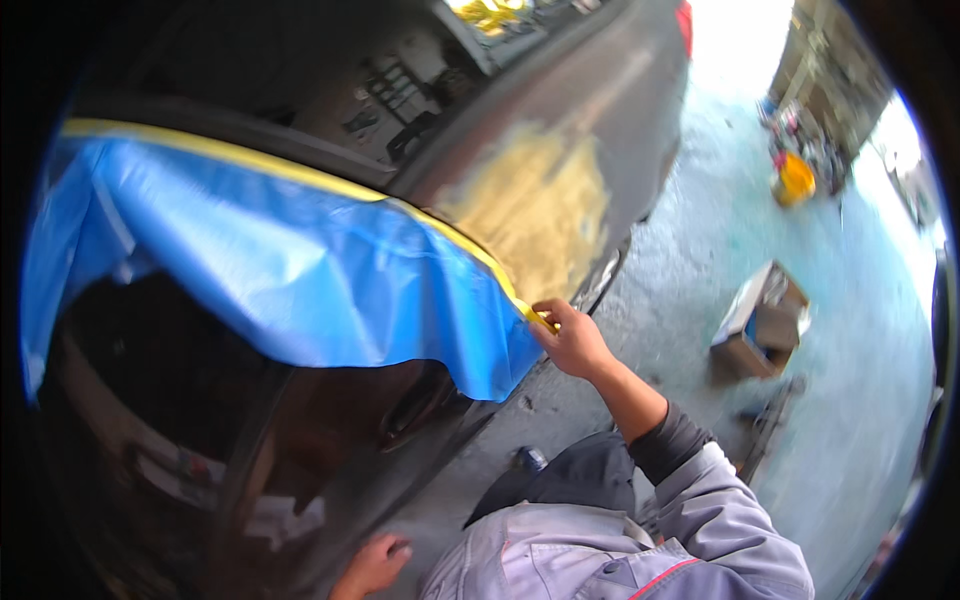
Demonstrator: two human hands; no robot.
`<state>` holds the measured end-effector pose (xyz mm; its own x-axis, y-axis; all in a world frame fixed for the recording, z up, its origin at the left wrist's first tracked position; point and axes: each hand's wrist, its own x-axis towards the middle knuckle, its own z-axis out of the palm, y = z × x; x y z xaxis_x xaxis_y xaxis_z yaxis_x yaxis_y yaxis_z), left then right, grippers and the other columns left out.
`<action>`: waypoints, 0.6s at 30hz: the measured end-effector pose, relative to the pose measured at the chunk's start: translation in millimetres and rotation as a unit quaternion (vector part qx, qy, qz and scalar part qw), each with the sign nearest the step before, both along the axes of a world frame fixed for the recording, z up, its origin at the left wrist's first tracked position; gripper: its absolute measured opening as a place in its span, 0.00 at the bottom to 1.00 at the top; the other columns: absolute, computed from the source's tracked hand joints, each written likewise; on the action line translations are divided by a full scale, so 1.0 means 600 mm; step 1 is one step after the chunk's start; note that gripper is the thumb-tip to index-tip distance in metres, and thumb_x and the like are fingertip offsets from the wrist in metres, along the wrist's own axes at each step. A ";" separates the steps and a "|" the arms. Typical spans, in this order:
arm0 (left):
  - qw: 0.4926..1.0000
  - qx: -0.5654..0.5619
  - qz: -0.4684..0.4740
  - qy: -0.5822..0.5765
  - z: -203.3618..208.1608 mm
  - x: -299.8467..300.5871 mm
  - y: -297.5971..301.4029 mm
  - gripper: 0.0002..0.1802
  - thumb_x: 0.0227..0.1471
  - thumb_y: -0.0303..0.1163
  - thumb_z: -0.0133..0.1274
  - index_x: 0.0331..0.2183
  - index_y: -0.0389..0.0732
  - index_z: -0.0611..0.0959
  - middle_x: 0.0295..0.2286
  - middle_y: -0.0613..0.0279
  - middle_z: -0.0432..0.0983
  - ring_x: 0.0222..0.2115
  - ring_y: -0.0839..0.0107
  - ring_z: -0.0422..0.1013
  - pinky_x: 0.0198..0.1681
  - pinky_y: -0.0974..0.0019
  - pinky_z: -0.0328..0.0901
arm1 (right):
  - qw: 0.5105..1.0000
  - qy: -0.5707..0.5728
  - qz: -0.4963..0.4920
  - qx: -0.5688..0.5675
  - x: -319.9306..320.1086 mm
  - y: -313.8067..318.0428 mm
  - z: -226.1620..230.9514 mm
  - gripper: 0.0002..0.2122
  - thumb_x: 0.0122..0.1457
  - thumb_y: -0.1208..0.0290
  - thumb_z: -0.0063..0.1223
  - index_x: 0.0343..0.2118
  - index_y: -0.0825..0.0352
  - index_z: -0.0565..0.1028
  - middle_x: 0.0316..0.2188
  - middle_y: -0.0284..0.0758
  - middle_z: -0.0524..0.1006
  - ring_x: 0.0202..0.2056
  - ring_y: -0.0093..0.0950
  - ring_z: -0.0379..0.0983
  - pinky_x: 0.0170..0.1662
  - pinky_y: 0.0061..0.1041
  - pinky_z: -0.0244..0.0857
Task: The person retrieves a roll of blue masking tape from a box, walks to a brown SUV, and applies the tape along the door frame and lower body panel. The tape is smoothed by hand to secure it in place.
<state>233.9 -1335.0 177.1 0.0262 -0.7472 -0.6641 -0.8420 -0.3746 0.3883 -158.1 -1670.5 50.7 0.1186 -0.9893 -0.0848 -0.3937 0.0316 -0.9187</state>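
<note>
Yellow masking tape [445, 229] runs along the top edge of a blue plastic sheet [310, 270]. The sheet hangs in creases over the dark door of a car [340, 410]. My right hand [572, 340] is closed in a pinch on the tape's right end, at the border of a tan patch [545, 205] on the rear body panel. Low beside the door hangs my left hand [372, 566], its fingers curled in; I see nothing in it, and it stays apart from the sheet.
On the floor to the right stands an open cardboard box [762, 325] with things inside. A long dark object [770, 425] lies close to it. Farther back, a yellow container [793, 180] sits beside a heap of clutter [815, 140]. The car's dark window [300, 80] is above the tape.
</note>
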 end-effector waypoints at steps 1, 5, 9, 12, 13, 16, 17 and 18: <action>0.996 -0.063 -0.014 0.056 0.049 -0.035 -0.075 0.18 0.61 0.36 0.59 0.48 0.35 0.86 0.46 0.49 0.83 0.47 0.51 0.78 0.53 0.52 0.73 | 1.000 -0.002 -0.018 -0.001 0.003 0.007 0.000 0.19 0.66 0.57 0.61 0.54 0.63 0.79 0.43 0.48 0.87 0.45 0.49 0.84 0.50 0.43 0.77; 0.861 -0.392 -0.325 0.009 0.192 -0.224 -0.343 0.16 0.54 0.32 0.63 0.44 0.37 0.86 0.41 0.52 0.83 0.46 0.47 0.77 0.57 0.47 0.69 | 0.997 0.003 -0.071 -0.008 0.017 0.035 0.006 0.17 0.65 0.57 0.61 0.53 0.60 0.80 0.39 0.48 0.86 0.43 0.52 0.83 0.46 0.48 0.77; 0.705 -0.472 -0.496 -0.184 0.204 -0.378 -0.511 0.22 0.52 0.34 0.65 0.48 0.37 0.84 0.47 0.50 0.79 0.52 0.46 0.72 0.62 0.44 0.64 | 0.993 0.018 -0.110 -0.035 0.020 0.058 0.003 0.16 0.62 0.59 0.65 0.50 0.61 0.83 0.35 0.42 0.86 0.42 0.43 0.81 0.49 0.43 0.74; 0.665 -0.390 -0.567 -0.289 0.156 -0.431 -0.566 0.33 0.51 0.39 0.68 0.55 0.35 0.80 0.52 0.49 0.74 0.58 0.47 0.67 0.66 0.43 0.60 | 0.983 0.012 -0.122 -0.139 0.011 0.074 -0.014 0.16 0.61 0.59 0.66 0.47 0.63 0.84 0.33 0.39 0.85 0.46 0.41 0.78 0.54 0.42 0.70; 0.664 -0.359 -0.580 -0.306 0.140 -0.438 -0.572 0.34 0.50 0.40 0.69 0.56 0.35 0.80 0.53 0.48 0.73 0.58 0.46 0.67 0.67 0.43 0.60 | 0.979 -0.024 -0.127 -0.160 0.007 0.078 -0.023 0.16 0.60 0.60 0.66 0.46 0.65 0.84 0.34 0.38 0.86 0.49 0.40 0.76 0.58 0.42 0.66; 0.632 -0.311 -0.605 -0.371 0.108 -0.439 -0.571 0.40 0.49 0.41 0.70 0.60 0.34 0.77 0.58 0.46 0.68 0.61 0.43 0.63 0.67 0.41 0.58 | 0.952 -0.085 -0.183 -0.229 0.008 0.071 -0.046 0.14 0.58 0.60 0.66 0.41 0.64 0.83 0.30 0.40 0.83 0.46 0.44 0.77 0.54 0.43 0.69; 0.626 -0.306 -0.607 -0.383 0.105 -0.437 -0.569 0.41 0.49 0.41 0.70 0.61 0.34 0.76 0.59 0.46 0.68 0.61 0.43 0.63 0.68 0.41 0.58 | 0.954 -0.133 -0.177 -0.203 0.007 0.071 -0.054 0.15 0.59 0.62 0.67 0.44 0.65 0.83 0.33 0.41 0.83 0.46 0.44 0.76 0.54 0.43 0.70; 0.618 -0.305 -0.609 -0.392 0.104 -0.434 -0.567 0.42 0.49 0.42 0.70 0.62 0.34 0.76 0.59 0.45 0.67 0.61 0.43 0.62 0.68 0.41 0.58 | 0.952 -0.161 -0.167 -0.202 0.007 0.066 -0.063 0.15 0.59 0.62 0.68 0.44 0.65 0.83 0.34 0.41 0.84 0.47 0.44 0.76 0.54 0.43 0.70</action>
